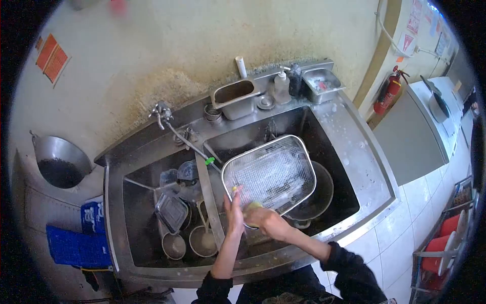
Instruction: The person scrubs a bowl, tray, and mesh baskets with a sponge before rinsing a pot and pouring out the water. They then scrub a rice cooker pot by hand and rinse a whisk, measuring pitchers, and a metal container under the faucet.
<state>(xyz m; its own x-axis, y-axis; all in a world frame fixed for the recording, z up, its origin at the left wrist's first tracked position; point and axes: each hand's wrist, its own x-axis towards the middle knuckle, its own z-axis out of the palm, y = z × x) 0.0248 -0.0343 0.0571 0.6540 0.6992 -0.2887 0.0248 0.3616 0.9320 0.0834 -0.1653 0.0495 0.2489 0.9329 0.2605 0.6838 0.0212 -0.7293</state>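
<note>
"So, where's the mesh basket (273, 175)?"

"Tilted over the right basin (349, 205). The left hand (234, 217) grips its near left corner, fingers pointing up; the right hand (273, 225) is closed round a greenish pad (252, 205), mostly hidden, its forearm slanting in."

"Anything inside?"

"A whitish gleam on the mesh; I can't tell whether it's suds."

"And underneath?"

"A big round pot (325, 195), partly covered. The left basin (139, 218) holds two small pots (164, 248), pale inside."

"On the back ledge?"

"A steel pan (240, 107), brown inside, and a steel tub (326, 95) with something white and red in it."

"Beyond?"

"The spotted steel sink top (374, 152) meets a stained wall (278, 30); a red fire extinguisher (388, 96) hangs off to the right."
</note>
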